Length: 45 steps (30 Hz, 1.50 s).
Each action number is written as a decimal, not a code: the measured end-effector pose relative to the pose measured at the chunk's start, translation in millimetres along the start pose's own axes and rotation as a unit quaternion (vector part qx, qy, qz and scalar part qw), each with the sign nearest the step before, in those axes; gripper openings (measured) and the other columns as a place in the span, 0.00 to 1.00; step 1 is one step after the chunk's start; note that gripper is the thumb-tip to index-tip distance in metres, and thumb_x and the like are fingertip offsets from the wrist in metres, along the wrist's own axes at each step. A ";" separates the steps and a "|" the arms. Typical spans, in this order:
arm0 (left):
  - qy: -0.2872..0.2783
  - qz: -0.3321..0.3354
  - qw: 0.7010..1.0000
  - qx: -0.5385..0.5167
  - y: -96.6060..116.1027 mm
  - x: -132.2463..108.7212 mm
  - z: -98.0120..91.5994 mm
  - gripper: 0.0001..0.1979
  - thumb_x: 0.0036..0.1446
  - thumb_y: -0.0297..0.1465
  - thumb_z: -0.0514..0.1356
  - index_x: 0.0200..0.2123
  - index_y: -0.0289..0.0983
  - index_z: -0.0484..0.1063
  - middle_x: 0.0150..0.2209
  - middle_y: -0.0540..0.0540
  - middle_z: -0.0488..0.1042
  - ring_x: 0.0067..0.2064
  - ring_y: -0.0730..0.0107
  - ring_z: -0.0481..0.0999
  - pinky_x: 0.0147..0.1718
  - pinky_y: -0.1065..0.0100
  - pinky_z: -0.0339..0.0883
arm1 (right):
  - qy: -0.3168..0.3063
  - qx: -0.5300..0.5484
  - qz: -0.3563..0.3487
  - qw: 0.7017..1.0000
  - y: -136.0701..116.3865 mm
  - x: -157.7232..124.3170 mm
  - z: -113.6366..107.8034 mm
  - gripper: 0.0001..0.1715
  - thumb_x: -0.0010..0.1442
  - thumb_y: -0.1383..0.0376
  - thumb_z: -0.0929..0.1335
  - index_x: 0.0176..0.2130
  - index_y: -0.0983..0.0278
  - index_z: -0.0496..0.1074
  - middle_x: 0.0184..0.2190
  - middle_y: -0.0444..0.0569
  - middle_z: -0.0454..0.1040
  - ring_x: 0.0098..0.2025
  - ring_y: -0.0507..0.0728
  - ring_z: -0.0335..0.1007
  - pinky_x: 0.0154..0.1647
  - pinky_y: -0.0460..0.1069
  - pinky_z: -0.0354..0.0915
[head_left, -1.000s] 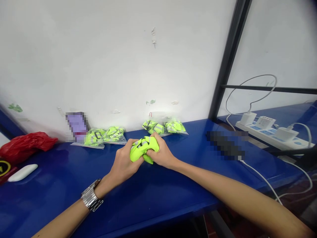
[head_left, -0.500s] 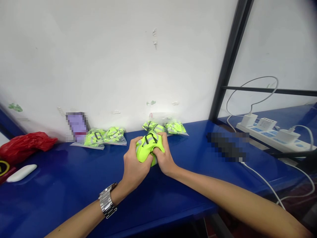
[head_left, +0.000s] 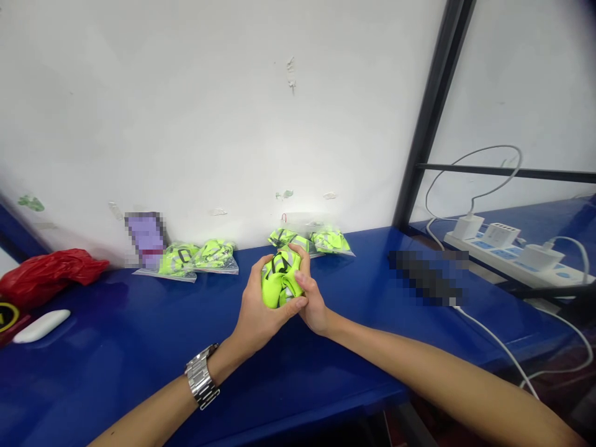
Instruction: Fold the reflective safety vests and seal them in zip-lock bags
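Observation:
Between my two hands is a bunched-up fluorescent yellow-green reflective vest (head_left: 279,282), with grey strips and black marks, squeezed into a ball above the blue table (head_left: 335,372). My left hand (head_left: 258,304) wraps its left and near side, thumb along the bottom. My right hand (head_left: 314,298) presses on the right side, its thumb on the front of the cloth. Some fingers are hidden behind the bundle. Just beyond lie clear plastic bags with similar bright cloth: a bagged pair at right (head_left: 328,241) and another pair at left (head_left: 214,254).
A red plastic bag (head_left: 51,273) and a white oval case (head_left: 41,326) lie at the left. A blurred phone (head_left: 145,236) leans on the wall. To the right are a blurred dark object (head_left: 426,276) with a cable, a power strip (head_left: 526,257) with chargers, and a black metal post (head_left: 428,118).
The yellow-green bundle has become more compact and rounded. My right thumb has moved from tucking into the cloth to its front, and my left thumb now stretches along its underside.

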State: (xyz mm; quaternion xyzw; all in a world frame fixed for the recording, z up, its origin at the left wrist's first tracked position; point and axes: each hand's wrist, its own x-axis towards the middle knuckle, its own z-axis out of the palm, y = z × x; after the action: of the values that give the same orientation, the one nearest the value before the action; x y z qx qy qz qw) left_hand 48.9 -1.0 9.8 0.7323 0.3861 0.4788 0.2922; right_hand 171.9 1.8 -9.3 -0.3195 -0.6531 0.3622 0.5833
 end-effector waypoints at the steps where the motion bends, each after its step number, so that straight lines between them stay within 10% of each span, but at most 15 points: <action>1: -0.001 0.000 1.000 -0.004 -1.7 1.8 -1.1 0.42 0.41 0.43 0.70 0.57 0.38 0.56 0.51 0.41 0.71 0.49 0.56 0.74 0.46 0.58 0.71 | 0.002 0.044 0.011 0.999 -2.1 -0.2 1.7 0.30 0.64 0.62 0.51 0.63 0.57 0.34 0.56 0.55 0.60 0.53 0.60 0.65 0.52 0.57 0.65; 12: 0.006 0.034 0.998 0.058 -27.5 13.8 -14.6 0.33 0.45 0.40 0.68 0.53 0.37 0.65 0.43 0.45 0.77 0.40 0.62 0.77 0.39 0.65 0.72 | 0.016 0.223 0.122 0.967 -22.4 6.1 6.7 0.28 0.67 0.58 0.46 0.63 0.59 0.39 0.49 0.54 0.67 0.44 0.59 0.71 0.41 0.54 0.70; 23: 0.014 0.001 0.996 0.090 -24.7 21.8 -26.3 0.25 0.42 0.34 0.65 0.47 0.35 0.69 0.33 0.50 0.75 0.32 0.68 0.73 0.32 0.69 0.69 | -0.049 0.172 0.084 0.980 -1.8 11.1 -11.6 0.31 0.64 0.50 0.62 0.62 0.57 0.54 0.55 0.51 0.66 0.55 0.57 0.65 0.56 0.54 0.63; 34: -0.175 -0.134 0.960 -0.174 -16.4 16.5 -28.3 0.23 0.46 0.33 0.69 0.46 0.36 0.68 0.37 0.49 0.75 0.35 0.69 0.76 0.35 0.70 0.71 | -0.128 0.297 0.243 0.914 -0.1 11.3 -28.7 0.24 0.50 0.58 0.76 0.45 0.64 0.73 0.35 0.47 0.77 0.35 0.54 0.74 0.40 0.49 0.71; 45: -0.129 -0.184 0.968 -0.109 -9.3 17.1 -24.9 0.27 0.46 0.43 0.69 0.36 0.40 0.54 0.31 0.54 0.70 0.33 0.69 0.74 0.30 0.69 0.69 | -0.051 0.290 0.160 0.942 -4.5 11.7 -23.8 0.18 0.49 0.59 0.76 0.38 0.66 0.76 0.30 0.46 0.77 0.30 0.52 0.74 0.35 0.47 0.71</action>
State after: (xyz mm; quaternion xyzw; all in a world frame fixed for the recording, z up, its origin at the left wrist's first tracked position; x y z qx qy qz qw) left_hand 27.3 19.9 19.8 0.6679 0.4190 0.3576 0.5004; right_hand 194.2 11.7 2.1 -0.2179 -0.4887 0.6408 0.5506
